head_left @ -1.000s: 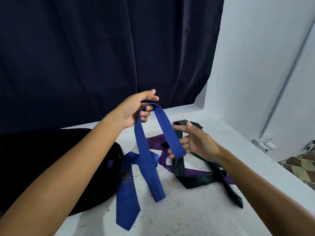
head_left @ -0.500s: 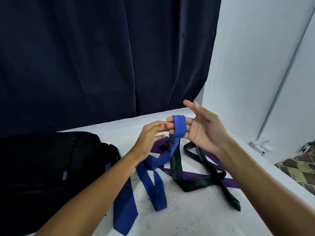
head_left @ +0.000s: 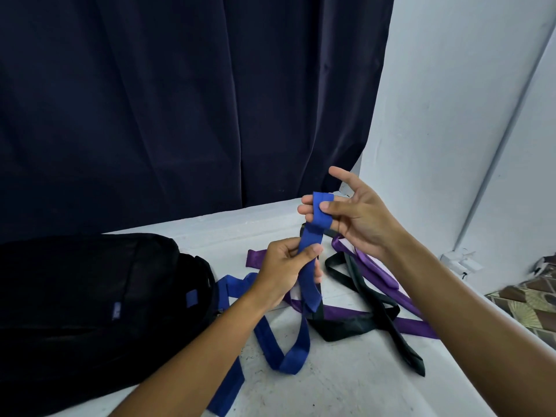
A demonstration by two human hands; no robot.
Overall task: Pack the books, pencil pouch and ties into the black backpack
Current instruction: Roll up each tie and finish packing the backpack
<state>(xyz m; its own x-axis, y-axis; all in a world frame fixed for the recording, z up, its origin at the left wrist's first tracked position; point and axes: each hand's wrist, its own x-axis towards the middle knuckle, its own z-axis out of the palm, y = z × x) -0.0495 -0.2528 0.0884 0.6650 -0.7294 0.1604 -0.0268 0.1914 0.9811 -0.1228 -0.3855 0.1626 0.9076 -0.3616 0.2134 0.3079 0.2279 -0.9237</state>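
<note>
Winding has begun: the blue tie (head_left: 310, 278), slack a second ago, now wraps the right hand (head_left: 358, 212) fingers while the left hand (head_left: 285, 269) pinches it below; the backpack (head_left: 90, 311) waits on the worktop (head_left: 346, 386).

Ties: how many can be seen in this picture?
3. The blue tie is held in both hands; the black tie and purple tie lie tangled on the white surface. More may be hidden inside the backpack.

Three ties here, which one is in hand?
The blue tie: wound on the right hand, pinched by the left hand. Purple and black lie loose.
</note>
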